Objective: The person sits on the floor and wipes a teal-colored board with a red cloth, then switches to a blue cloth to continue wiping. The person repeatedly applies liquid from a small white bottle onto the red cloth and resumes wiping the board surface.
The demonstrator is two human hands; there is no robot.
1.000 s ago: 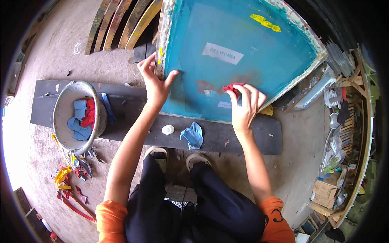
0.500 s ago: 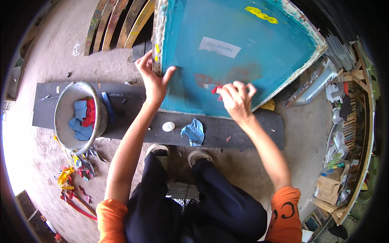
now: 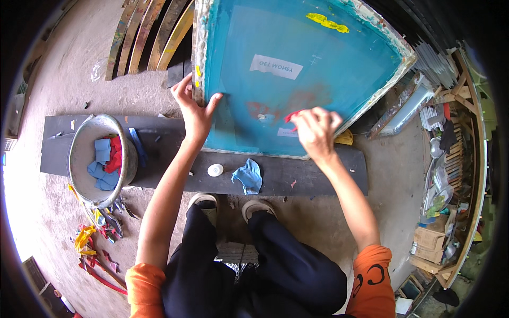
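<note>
A large screen-printing frame (image 3: 238,40) with teal mesh stands tilted before me, its lower edge on a black board. My left hand (image 3: 195,116) grips its left edge, thumb on the mesh side and fingers around behind. My right hand (image 3: 318,132) pinches a small red cloth scrap (image 3: 291,116) against the lower part of the mesh. Next to the scrap is a reddish-brown smear (image 3: 307,98) on the mesh. Pale lettered patches and a yellow streak (image 3: 327,23) also mark the screen.
On the black board (image 3: 159,177) stand a grey bucket (image 3: 74,159) of blue and red cloth pieces, a white round-topped container (image 3: 215,170) and a crumpled blue cloth (image 3: 248,177). Colourful scraps (image 3: 87,238) litter the floor at left. Shelving (image 3: 456,159) lines the right side.
My right hand has shifted the red scrap slightly right across the mesh, away from the pale spot. My left hand keeps its hold on the frame. The whole view has shifted slightly.
</note>
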